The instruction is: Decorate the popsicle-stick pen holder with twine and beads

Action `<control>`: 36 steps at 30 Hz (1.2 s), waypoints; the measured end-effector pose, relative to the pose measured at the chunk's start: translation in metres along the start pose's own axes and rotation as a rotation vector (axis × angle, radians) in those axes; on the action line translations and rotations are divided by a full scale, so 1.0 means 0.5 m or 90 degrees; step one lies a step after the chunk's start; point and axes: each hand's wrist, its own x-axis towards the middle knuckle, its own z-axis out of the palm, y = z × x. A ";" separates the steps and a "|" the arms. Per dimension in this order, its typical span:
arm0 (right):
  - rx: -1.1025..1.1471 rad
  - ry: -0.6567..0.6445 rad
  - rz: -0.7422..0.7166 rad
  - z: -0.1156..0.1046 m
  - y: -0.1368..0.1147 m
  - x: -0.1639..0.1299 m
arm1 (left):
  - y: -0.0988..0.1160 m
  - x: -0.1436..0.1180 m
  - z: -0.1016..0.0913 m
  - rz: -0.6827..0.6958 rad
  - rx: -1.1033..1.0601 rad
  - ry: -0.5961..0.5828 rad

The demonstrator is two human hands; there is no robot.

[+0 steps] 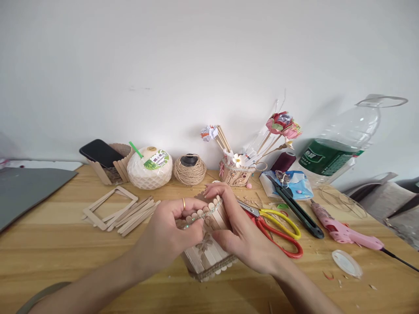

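Note:
A small box made of wooden craft sticks [204,257] stands tilted at the front middle of the table, with twine along its lower edge and a shiny bead trim near its scalloped top. My left hand [175,226] grips its upper left side, thumb on the front face and fingers behind the rim. Around the upper right side my right hand [240,233] is closed, its thumb also on the front. Between the two thumbs a brownish flower-like decoration [205,243] shows on the front. The fingertips behind the rim are hidden.
Scissors [275,224], a utility knife [297,209] and a pink glue gun [347,231] lie to the right. Loose craft sticks [134,216] lie left. Behind stand a coconut [149,172], a twine ball [190,170], a decorated holder [237,174] and a large bottle [340,144].

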 end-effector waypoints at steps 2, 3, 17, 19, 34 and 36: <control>-0.002 0.001 0.001 0.001 0.001 0.000 | 0.001 0.000 0.000 0.001 0.004 0.010; -0.004 0.001 0.001 0.001 0.001 0.000 | 0.001 0.001 0.001 0.000 0.009 0.015; -0.012 -0.005 0.006 0.002 0.001 0.000 | -0.003 0.002 0.003 0.011 0.031 0.035; -0.009 -0.002 0.002 0.002 0.001 0.000 | -0.005 0.002 0.002 0.007 0.037 0.042; 0.086 0.002 0.045 -0.004 0.009 0.001 | -0.006 0.000 -0.013 -0.058 -0.170 -0.017; 0.179 0.011 0.062 -0.002 0.025 0.005 | -0.006 0.002 -0.015 -0.090 -0.209 0.018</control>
